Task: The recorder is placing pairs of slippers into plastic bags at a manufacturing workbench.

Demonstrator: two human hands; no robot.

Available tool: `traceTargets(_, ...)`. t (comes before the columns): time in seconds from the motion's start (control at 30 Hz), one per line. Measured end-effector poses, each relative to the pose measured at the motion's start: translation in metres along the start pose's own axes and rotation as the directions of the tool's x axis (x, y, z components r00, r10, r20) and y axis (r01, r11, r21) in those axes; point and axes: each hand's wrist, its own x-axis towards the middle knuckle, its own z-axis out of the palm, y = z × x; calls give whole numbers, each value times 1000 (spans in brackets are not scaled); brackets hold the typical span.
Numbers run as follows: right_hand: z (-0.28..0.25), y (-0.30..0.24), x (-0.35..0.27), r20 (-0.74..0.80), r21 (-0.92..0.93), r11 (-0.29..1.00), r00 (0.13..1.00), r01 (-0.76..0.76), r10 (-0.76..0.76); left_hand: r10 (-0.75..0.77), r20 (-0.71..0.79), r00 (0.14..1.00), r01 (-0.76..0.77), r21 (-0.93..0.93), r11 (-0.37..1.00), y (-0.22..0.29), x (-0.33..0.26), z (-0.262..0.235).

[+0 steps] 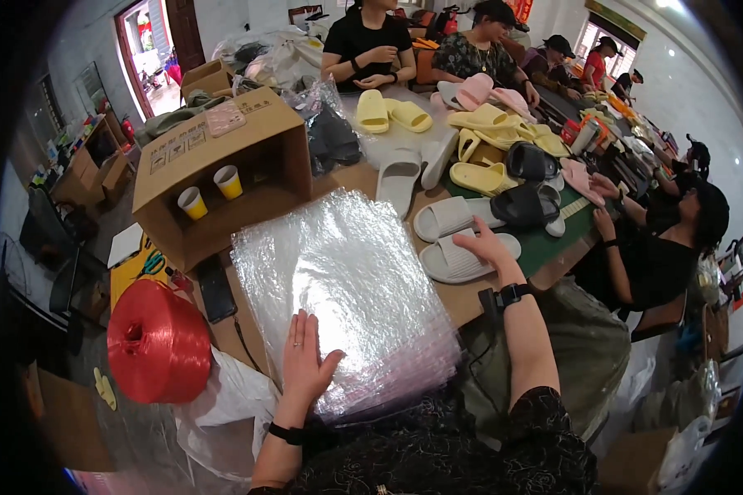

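My left hand (pixel 307 361) lies flat, fingers stretched, on the near left part of a stack of shiny clear plastic bags (pixel 355 276). My right hand (pixel 489 247) reaches over a pair of light grey slippers, thumb and forefinger apart. It is at the nearer grey slipper (pixel 450 262), which rests on the table. The farther grey slipper (pixel 442 216) lies just beyond it. Some of the right hand's fingers are hidden, and I cannot tell how firmly it touches the slipper.
An open cardboard box (pixel 223 136) holding two yellow cups stands at the left. A red twine roll (pixel 158 341), a black phone (pixel 215 290) and green-handled scissors (pixel 150 264) are near it. Yellow slippers (pixel 481 177) and black slippers (pixel 524 205) lie at right. Several people sit around the table.
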Motion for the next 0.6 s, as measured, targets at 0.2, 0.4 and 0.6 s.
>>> traceTargets(0.2, 4, -22, -8, -41, 324, 946, 999, 4, 10, 9, 0, 1000, -9, -2, 1000, 0, -1, 0)
traceTargets(0.4, 14, -85, -70, 106, 744, 666, 974, 57, -202, -7, -9, 1000, 7, 3, 1000, 2, 0, -2)
traceTargets(0.6, 68, -135, -140, 351, 869, 459, 885, -186, -306, -32, 2, 999, 32, 1, 999, 1, -1, 0)
